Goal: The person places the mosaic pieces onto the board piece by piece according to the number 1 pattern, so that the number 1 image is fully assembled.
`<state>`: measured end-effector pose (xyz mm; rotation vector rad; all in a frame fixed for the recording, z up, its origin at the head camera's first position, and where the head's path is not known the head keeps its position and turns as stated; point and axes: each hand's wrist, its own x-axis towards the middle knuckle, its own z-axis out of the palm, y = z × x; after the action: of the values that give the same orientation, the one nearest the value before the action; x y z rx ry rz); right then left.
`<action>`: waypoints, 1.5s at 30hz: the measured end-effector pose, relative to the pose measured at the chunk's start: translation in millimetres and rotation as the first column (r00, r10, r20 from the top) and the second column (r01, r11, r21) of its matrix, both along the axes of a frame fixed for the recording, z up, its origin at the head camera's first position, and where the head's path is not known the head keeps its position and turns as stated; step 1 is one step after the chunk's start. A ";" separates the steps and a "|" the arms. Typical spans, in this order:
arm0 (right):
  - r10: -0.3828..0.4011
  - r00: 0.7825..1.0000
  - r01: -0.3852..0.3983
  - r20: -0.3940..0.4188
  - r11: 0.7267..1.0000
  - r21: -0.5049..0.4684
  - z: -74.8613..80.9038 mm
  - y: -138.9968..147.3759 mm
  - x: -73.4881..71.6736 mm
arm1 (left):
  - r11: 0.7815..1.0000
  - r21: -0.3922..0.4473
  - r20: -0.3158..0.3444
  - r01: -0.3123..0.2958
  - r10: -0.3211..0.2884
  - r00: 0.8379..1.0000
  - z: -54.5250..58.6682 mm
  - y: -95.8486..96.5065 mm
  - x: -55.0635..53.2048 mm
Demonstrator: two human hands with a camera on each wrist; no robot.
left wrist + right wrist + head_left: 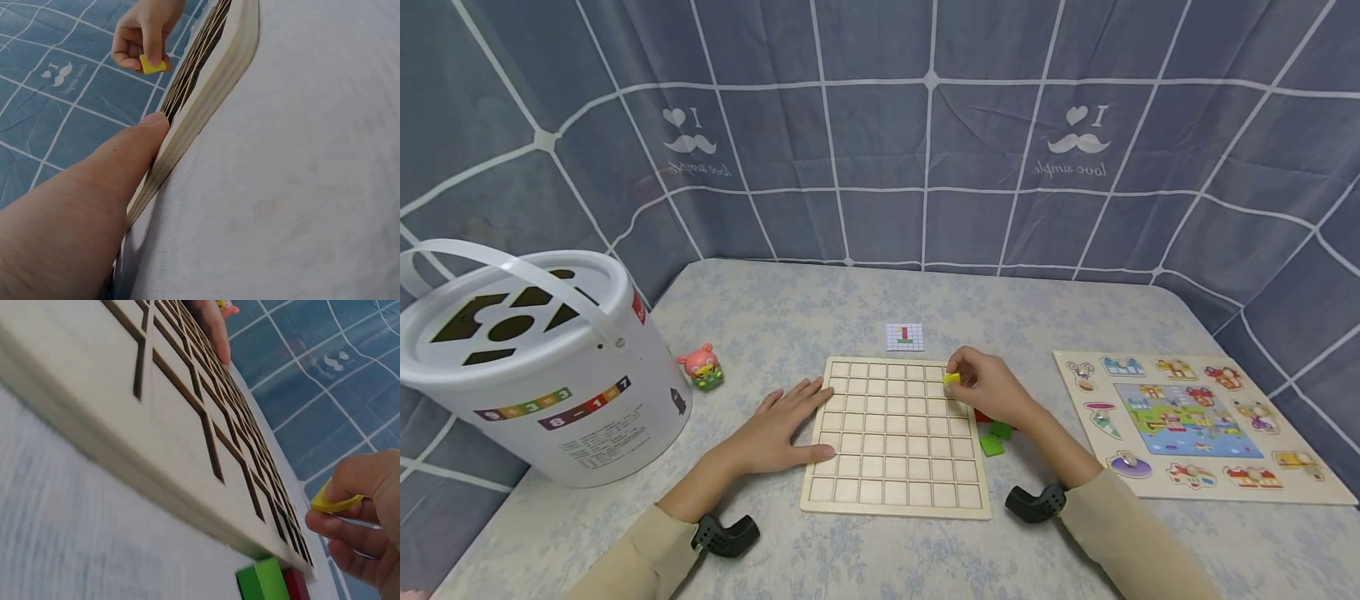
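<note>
A wooden grid board point(895, 433) lies flat on the table, its square cells bare. My left hand point(786, 425) rests at the board's left edge with fingers spread; in the left wrist view its thumb point(134, 147) touches the side of the frame. Over the board's upper right corner, my right hand point(988, 385) pinches a yellow square tile point(334, 500) between thumb and fingers. Green tiles point(992, 445) and a red tile point(981, 416) lie beside the board's right edge, partly hidden under the right hand and wrist.
A small printed pattern card point(905, 337) lies behind the board. At left stand a white lidded bucket point(617, 425) and a pink bear figurine point(702, 367). A wooden knob puzzle point(1210, 475) lies at right. A checked curtain point(880, 142) hangs behind the table.
</note>
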<state>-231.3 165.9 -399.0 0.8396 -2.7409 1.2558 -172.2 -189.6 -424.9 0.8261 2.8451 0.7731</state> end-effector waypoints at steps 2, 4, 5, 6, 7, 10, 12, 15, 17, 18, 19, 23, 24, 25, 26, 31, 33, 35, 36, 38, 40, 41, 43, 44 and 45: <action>0.017 1.000 -0.017 0.007 1.000 0.004 0.6 -5.2 -0.6 | 1.000 0.002 0.001 0.000 0.000 1.000 0.3 0.0 0.1; 0.033 0.999 -0.033 0.009 0.999 0.008 1.1 -10.9 -1.1 | 1.000 0.002 0.000 0.000 0.000 1.000 0.4 0.1 0.1; 0.042 0.999 -0.042 0.007 0.999 0.007 1.4 -13.8 -1.6 | 1.000 0.004 0.000 0.001 -0.001 1.000 0.5 0.2 0.2; 0.053 0.999 -0.053 0.005 0.999 0.008 1.6 -16.6 -1.9 | 1.000 0.005 0.001 0.002 -0.002 1.000 0.6 0.2 0.4; 0.061 0.998 -0.061 0.004 0.998 0.010 1.8 -19.5 -2.2 | 1.000 0.005 0.000 0.002 -0.002 1.000 0.6 0.2 0.5; 0.086 0.996 -0.086 0.006 0.996 0.011 2.0 -27.7 -3.7 | 1.000 -0.001 -0.004 0.005 -0.005 1.000 0.5 0.2 0.7; 0.099 0.995 -0.099 0.012 0.995 0.014 2.4 -32.9 -4.7 | 1.000 -0.006 -0.007 0.006 -0.006 1.000 0.7 0.2 0.9; 0.118 0.993 -0.118 0.028 0.993 0.023 2.2 -39.9 -7.2 | 1.000 -0.008 -0.009 0.008 -0.008 1.000 1.2 0.6 1.0; 0.129 0.991 -0.130 0.037 0.991 0.028 2.8 -44.3 -8.5 | 1.000 -0.004 -0.006 0.009 -0.009 1.000 1.7 0.9 0.9; 0.136 0.990 -0.137 0.039 0.990 0.031 2.9 -46.2 -9.4 | 1.000 -0.003 -0.005 0.010 -0.010 1.000 1.9 1.0 0.8; 0.142 0.989 -0.144 0.042 0.989 0.033 2.9 -48.3 -10.2 | 1.000 -0.001 -0.003 0.010 -0.010 1.000 2.2 1.0 0.8; 0.165 0.985 -0.167 0.050 0.985 0.041 3.6 -56.4 -12.8 | 1.000 -0.001 0.002 0.008 -0.008 1.000 2.9 0.9 0.8; 0.171 0.984 -0.173 0.054 0.984 0.042 3.8 -58.5 -13.3 | 1.000 -0.003 0.003 0.008 -0.008 1.000 3.0 0.9 0.8; 0.177 0.983 -0.179 0.059 0.983 0.045 3.8 -60.3 -13.9 | 1.000 -0.003 0.004 0.007 -0.007 1.000 2.9 0.9 0.7; 0.181 0.982 -0.184 0.061 0.982 0.051 3.9 -62.4 -14.5 | 1.000 -0.003 0.004 0.007 -0.007 1.000 2.8 0.9 0.6; 0.212 0.974 -0.218 0.075 0.973 0.074 4.1 -70.3 -16.9 | 1.000 0.003 0.007 0.006 -0.006 1.000 2.1 1.1 0.3; 0.218 0.972 -0.225 0.082 0.971 0.080 4.7 -72.4 -17.3 | 1.000 0.004 0.008 0.006 -0.006 1.000 1.9 1.2 0.2; 0.222 0.972 -0.229 0.083 0.969 0.089 4.9 -73.7 -18.0 | 1.000 0.006 0.009 0.007 -0.007 1.000 1.5 1.3 0.2; 0.222 0.971 -0.230 0.082 0.969 0.095 4.8 -74.1 -18.5 | 1.000 0.007 0.009 0.007 -0.007 1.000 1.5 1.3 0.2; 0.225 0.971 -0.232 0.077 0.966 0.110 4.9 -75.3 -19.1 | 1.000 0.006 0.010 0.008 -0.008 1.000 1.3 1.1 0.2; 0.234 0.970 -0.241 0.066 0.962 0.131 4.8 -75.9 -19.9 | 1.000 0.008 0.012 0.008 -0.008 1.000 1.6 0.7 0.5; 0.240 0.969 -0.247 0.060 0.959 0.141 4.9 -76.1 -20.2 | 1.000 0.008 0.012 0.008 -0.009 1.000 1.8 0.5 0.6; 0.257 0.965 -0.261 0.041 0.951 0.164 5.4 -77.1 -20.7 | 1.000 0.008 0.013 0.009 -0.009 1.000 2.2 0.2 0.9; 0.266 0.963 -0.268 0.033 0.948 0.174 5.7 -77.7 -20.9 | 1.000 0.008 0.013 0.009 -0.009 1.000 2.4 0.1 1.0; 0.277 0.961 -0.275 0.019 0.944 0.184 6.1 -78.4 -21.0 | 1.000 0.007 0.013 0.009 -0.009 1.000 2.5 0.1 1.0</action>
<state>-252.3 87.5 -392.8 1.2814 -2.8428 1.0351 -171.2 -189.5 -422.4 0.8313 2.8268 0.7854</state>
